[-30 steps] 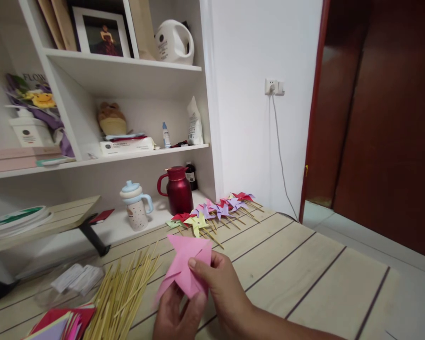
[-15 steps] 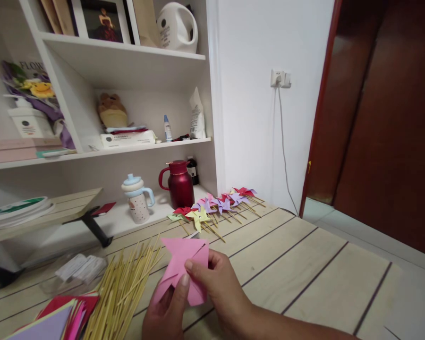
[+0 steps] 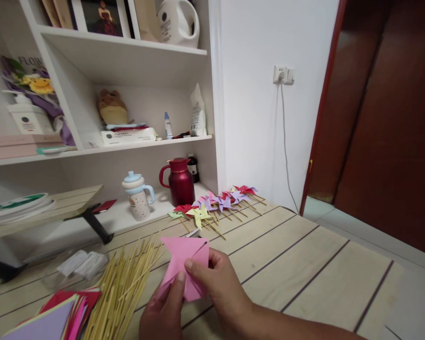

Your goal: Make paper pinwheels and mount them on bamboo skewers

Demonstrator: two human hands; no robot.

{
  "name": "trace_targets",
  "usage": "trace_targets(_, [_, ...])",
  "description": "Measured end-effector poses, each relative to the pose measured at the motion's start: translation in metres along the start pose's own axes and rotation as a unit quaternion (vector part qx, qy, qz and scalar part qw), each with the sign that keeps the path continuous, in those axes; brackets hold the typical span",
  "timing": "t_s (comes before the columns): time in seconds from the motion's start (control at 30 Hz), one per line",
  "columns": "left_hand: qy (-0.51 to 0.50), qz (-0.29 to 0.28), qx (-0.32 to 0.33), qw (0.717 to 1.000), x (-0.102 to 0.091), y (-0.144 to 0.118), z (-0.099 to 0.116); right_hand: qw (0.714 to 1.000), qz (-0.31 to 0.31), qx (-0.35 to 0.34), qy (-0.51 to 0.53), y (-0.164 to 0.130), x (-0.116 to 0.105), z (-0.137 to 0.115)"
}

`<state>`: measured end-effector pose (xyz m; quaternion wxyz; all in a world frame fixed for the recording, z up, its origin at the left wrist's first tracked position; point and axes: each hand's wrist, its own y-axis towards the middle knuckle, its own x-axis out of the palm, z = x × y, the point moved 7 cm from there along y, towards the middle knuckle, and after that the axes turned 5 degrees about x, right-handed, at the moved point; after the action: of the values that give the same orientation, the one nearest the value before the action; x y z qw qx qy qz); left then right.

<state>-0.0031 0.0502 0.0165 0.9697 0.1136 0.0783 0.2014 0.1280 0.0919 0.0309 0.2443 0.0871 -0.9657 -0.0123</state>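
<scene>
A pink paper pinwheel blank (image 3: pixel 187 252), slit in from its corners, is held up over the table between both hands. My left hand (image 3: pixel 165 304) pinches its lower left part, thumb on top and fingers behind. My right hand (image 3: pixel 219 283) grips it from the right, with the thumb pressed near its middle and the fingers hidden behind. Left of my hands lies a pile of thin bamboo sticks (image 3: pixel 122 283). Beyond the paper, finished pinwheels on sticks, such as a yellow pinwheel (image 3: pixel 199 216), lie grouped at the table's far edge.
Coloured paper sheets (image 3: pixel 44 321) are stacked at the lower left, near a clear plastic box (image 3: pixel 80 264) with white packets. Behind the slatted table (image 3: pixel 304 269) stand a red jug (image 3: pixel 180 182) and a spotted cup (image 3: pixel 139 203). A small raised stand (image 3: pixel 74 203) is at left.
My left thumb has slid up toward the paper's middle, and the lower left flap appears more folded in. My right hand keeps its hold. The view has shifted slightly.
</scene>
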Motion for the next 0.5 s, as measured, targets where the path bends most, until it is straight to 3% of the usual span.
trace_targets(0.2, [0.040,-0.013,0.019,0.999,-0.013,0.013,-0.003,1.000,-0.012,0.007,-0.002,-0.004,0.004,0.001])
trace_targets(0.27, [0.030,0.000,0.039,0.999,-0.019,0.014,0.002,1.000,-0.026,0.007,0.007,-0.004,0.005,0.000])
trace_targets(0.37, [0.034,-0.025,0.046,0.998,-0.024,0.017,0.014,0.999,-0.039,-0.009,0.000,-0.001,0.003,-0.005])
trace_targets(0.43, [0.043,-0.044,0.041,0.997,-0.028,0.020,0.021,0.999,-0.032,-0.024,-0.022,0.002,-0.003,-0.010])
trace_targets(0.5, [-0.011,-0.037,-0.006,0.999,-0.033,0.023,0.021,0.998,-0.026,-0.031,-0.052,0.007,-0.009,-0.014])
